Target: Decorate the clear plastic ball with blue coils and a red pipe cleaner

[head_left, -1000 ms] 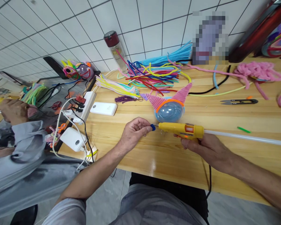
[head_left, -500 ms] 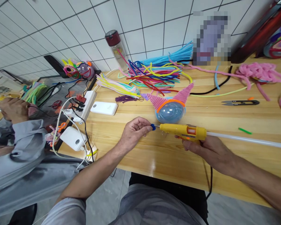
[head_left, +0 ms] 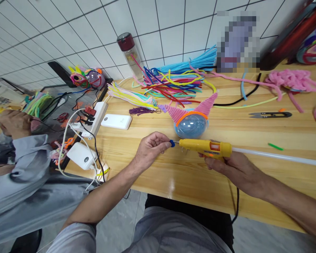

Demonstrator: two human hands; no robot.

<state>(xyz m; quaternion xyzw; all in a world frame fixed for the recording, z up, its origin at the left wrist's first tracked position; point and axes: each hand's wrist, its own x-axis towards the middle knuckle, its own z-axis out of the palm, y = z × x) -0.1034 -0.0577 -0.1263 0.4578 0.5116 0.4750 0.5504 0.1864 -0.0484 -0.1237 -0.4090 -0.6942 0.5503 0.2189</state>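
Between thumb and fingers, my left hand [head_left: 153, 147] pinches a small blue piece [head_left: 172, 143]. The metal nozzle of a yellow glue gun [head_left: 204, 147] touches or nearly touches that piece. My right hand [head_left: 230, 168] is wrapped round the gun's handle, and a long white glue stick [head_left: 276, 157] sticks out of its back end. Just beyond the gun sits a clear bluish ball [head_left: 191, 125] with an orange band and two pink pointed ears [head_left: 206, 105].
Pipe cleaners [head_left: 173, 82] are heaped by the wall beside a bottle [head_left: 131, 56]. Snips [head_left: 270, 115] and a pink fuzzy bundle [head_left: 292, 81] lie at the right. A white power bank [head_left: 116, 121] and power strip [head_left: 96, 117] are at the left, near another person's hands [head_left: 14, 123].
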